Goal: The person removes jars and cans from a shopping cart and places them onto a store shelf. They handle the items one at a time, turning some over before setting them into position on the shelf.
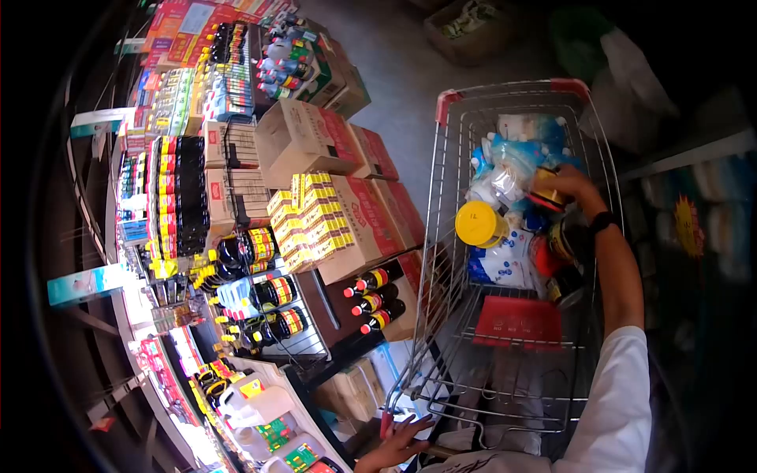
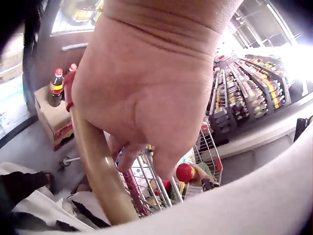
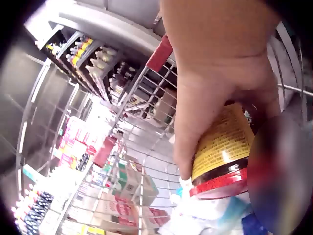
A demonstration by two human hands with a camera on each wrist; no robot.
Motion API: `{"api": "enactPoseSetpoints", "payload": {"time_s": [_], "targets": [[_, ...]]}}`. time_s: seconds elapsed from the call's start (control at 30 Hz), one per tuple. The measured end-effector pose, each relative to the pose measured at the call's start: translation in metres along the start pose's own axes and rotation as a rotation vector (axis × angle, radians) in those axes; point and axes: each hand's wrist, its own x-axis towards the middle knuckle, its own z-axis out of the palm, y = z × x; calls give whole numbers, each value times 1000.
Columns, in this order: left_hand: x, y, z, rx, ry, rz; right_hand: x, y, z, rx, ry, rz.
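Head view: your right grip (image 1: 576,188) clasps a jar (image 1: 546,191) over the cart (image 1: 516,322); your left grip (image 1: 397,449) lies loosely open at its handle (image 2: 101,169).

yellow lid (image 1: 477,224): "12" | jar label (image 3: 222,142): print too small to read

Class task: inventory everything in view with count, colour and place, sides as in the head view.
Cart: one, silver with red corners, centre-right
Held jar: one, yellow-labelled, red-lidded, in cart
Tub: one, yellow-lidded, in cart
Bags: several, white and blue, in cart
Red-capped bottles: three, dark, just left of cart
Cartons: several, brown and red, left of cart
Small boxes: many, yellow and white, on a carton
Shelf bottles: many, mixed colours, far left
Wristband: one, black, right wrist
Left hand: one, bare, on cart's handle
Right hand: one, bare, gripping held jar
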Motion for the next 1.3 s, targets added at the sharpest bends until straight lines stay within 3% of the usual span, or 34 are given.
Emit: {"api": "enactPoseSetpoints", "payload": {"time_s": [0.03, 0.07, 0.23, 0.27, 0.3, 0.37, 0.47, 0.5, 0.57, 0.67, 0.7, 0.73, 0.77, 0.83, 0.9, 0.93, 1.0, 1.1, 1.17, 1.3], "targets": [[-3, 2, 1, 75, -19, -42, -8, -4, 4, 105, -24, 58], [-3, -7, 7, -7, 33, 24, -20, -16, 0, 196, -48, 41], [3, 13, 6, -16, 86, 51, -96, -63, 7, 780, -208, -136], [3, 11, 8, -15, 106, 100, -85, -55, 2, 916, -559, -205], [5, 8, 6, -5, 126, 153, -89, -52, 5, 1017, -549, -206], [6, -3, 4, -139, 123, 67, -135, -68, 28, 1224, -524, -213], [6, 13, -18, -380, 87, -43, -184, -68, 49, 1322, -740, -240], [9, 8, -20, -308, 161, 145, -206, -66, 58, 1341, -802, -265], [10, 29, -37, -394, 225, 322, -256, -68, 83, 1457, -871, -328], [-1, 62, -60, -394, 279, 614, -337, -69, 122, 1463, -816, -223], [-9, 71, -64, -423, 276, 641, -364, -65, 138, 1507, -825, -140], [-16, 84, -63, -437, 284, 672, -400, -62, 153, 1396, -719, -127], [-28, 99, -60, -509, 245, 667, -431, -60, 168, 1282, -623, -111], [-38, 95, -57, -780, -39, 808, -469, -44, 202, 1185, -719, -156], [-56, 104, -44, -774, -157, 741, -506, -28, 227, 1116, -782, -232], [-56, 94, -38, -706, -53, 645, -518, -20, 239, 1108, -772, -227], [-51, 78, -30, -622, -104, 613, -533, 3, 258, 1124, -738, -211], [-61, 85, 2, -592, -230, 578, -578, 33, 269, 1151, -499, -183], [-71, 96, 34, -655, -263, 574, -614, 52, 273, 1011, -200, -275], [-61, 98, 63, -457, -410, 566, -664, 96, 279, 1009, 69, -334]]}}
